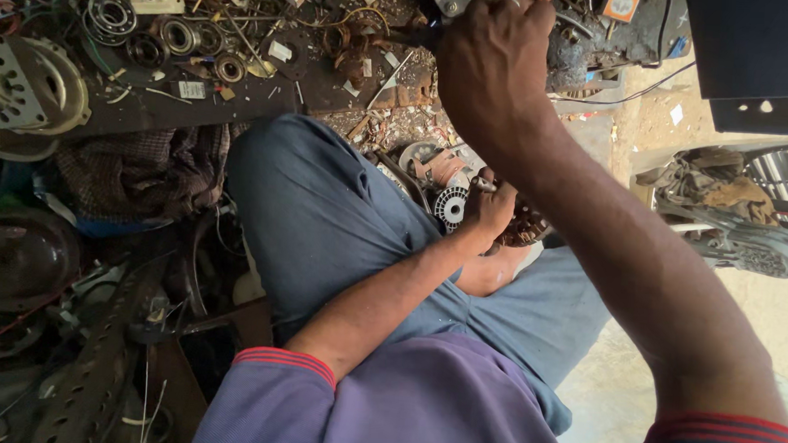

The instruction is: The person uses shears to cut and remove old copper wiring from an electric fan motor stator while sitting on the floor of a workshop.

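my left hand (492, 207) gripped the brown copper-wound motor armature (524, 226) over my knee to steady it; my right hand (490, 69), fingers curled shut, reached above it among the clutter.

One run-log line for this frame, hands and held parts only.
left hand: grips motor armature over lap | right hand: raised, closed on dark tool, partly hidden | bearings: on cluttered floor

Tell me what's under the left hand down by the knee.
The left hand grips a dark motor part with copper windings. Beside it sit a white toothed fan disc and scrap on the floor. The grip covers the part's top.
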